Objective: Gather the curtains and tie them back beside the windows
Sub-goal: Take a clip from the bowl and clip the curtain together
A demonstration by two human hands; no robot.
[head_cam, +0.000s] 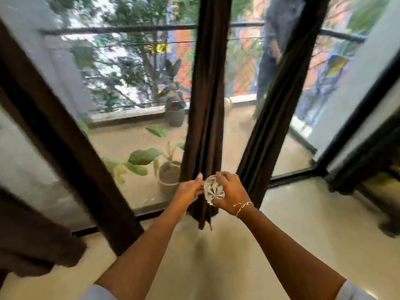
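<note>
A dark brown curtain (pixel 208 100) hangs gathered into a narrow column in front of the glass, at the middle of the view. Low on it, both my hands meet at a silvery patterned tieback (pixel 213 190). My left hand (pixel 190 189) pinches the tieback's left end against the curtain. On the other side, my right hand (pixel 231 192), with a chain bracelet at the wrist, grips the tieback's round silvery part. Two more brown curtains hang bunched: one (pixel 281 100) to the right, one (pixel 54 135) at the left.
Large glass windows with black frames (pixel 296 173) stand behind the curtains. Outside, a balcony holds potted plants (pixel 168 169) and a railing (pixel 121 29). A person in dark clothes (pixel 272 50) stands on the balcony. The pale floor (pixel 216 267) lies below my arms.
</note>
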